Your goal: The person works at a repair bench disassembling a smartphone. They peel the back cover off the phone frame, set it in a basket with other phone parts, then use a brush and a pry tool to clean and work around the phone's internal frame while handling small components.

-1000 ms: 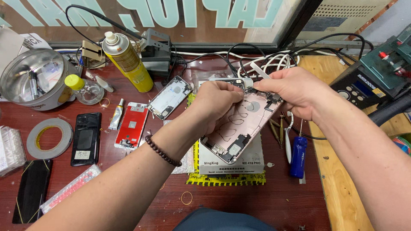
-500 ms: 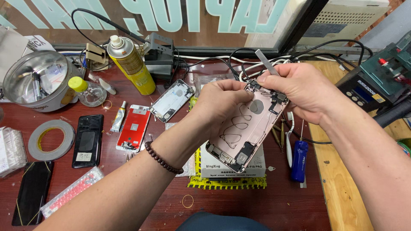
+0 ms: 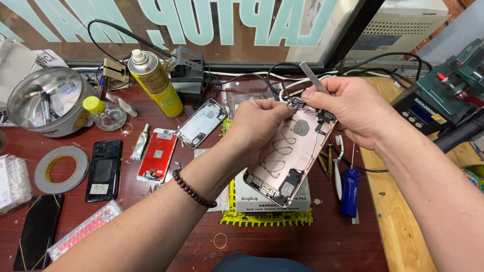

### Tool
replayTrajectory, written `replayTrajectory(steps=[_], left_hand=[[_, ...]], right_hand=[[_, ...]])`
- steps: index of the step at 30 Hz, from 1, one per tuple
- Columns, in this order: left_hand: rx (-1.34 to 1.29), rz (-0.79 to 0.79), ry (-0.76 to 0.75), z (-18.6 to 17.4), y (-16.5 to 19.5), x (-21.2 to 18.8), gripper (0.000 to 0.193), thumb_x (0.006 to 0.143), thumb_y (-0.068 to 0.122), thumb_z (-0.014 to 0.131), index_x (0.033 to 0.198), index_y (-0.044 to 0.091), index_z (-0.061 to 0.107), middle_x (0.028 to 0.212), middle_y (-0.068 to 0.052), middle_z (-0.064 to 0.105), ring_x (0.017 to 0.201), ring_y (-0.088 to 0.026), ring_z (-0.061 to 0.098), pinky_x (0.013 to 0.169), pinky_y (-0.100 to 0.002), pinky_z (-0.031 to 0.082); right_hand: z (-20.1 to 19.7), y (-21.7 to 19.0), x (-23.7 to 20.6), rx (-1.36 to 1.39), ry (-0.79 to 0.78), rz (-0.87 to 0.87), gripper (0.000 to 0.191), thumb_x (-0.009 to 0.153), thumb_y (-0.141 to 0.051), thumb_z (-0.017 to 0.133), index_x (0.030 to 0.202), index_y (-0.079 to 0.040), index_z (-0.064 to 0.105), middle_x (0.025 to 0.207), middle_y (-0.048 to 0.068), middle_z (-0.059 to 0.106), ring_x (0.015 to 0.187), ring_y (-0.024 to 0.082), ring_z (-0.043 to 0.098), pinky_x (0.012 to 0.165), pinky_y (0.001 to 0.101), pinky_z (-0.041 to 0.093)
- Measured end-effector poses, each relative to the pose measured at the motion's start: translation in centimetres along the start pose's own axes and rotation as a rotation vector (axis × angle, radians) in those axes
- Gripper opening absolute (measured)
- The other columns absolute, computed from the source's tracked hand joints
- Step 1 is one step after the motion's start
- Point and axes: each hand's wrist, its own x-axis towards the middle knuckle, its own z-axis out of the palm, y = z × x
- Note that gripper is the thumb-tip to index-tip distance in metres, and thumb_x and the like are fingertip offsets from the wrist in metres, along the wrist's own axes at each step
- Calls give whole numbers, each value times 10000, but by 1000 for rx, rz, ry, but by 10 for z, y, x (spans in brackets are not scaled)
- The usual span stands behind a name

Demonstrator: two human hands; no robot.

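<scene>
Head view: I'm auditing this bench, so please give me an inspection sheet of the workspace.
Surface: dark red wooden table.
Job's things: rose-gold opened phone housing, held off the table; thin grey metal tool.
Clutter: yellow spray can, grey tape roll, red phone screen, blue-handled screwdriver.
Grippers: left hand grips housing; right hand pinches tool.
Cables: black and white cables behind.
Surroundings: lettered window.

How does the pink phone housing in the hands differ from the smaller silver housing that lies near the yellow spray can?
The pink housing is held above the table by the left hand and right hand; the silver housing lies flat, untouched. The pink one looks larger. Both face up, open, with inner parts showing.
</scene>
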Motion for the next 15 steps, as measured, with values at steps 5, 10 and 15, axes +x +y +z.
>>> replayTrajectory(steps=[5,10,15], left_hand=[[50,-24,29,1,6,-4,112,879,115,700,866,4,709,754,-88,710,543,-135,648,467,-303,570],[86,-18,34,2,8,-6,111,875,112,699,880,3,712,747,-87,703,541,-138,635,465,-302,555],[109,2,56,1,6,-6,122,876,103,699,905,-14,720,758,-86,706,561,-137,640,484,-303,555]], right_hand=[[-2,-8,-9,13,-3,-17,161,888,-93,723,1042,-46,714,889,41,728,746,119,700,629,291,588],[3,-8,-11,-123,2,-160,225,838,-37,762,1062,-30,757,931,43,749,781,95,707,687,250,587],[3,-5,-15,-287,31,-298,167,848,-33,773,1015,-24,777,916,36,751,785,76,687,675,226,567]])
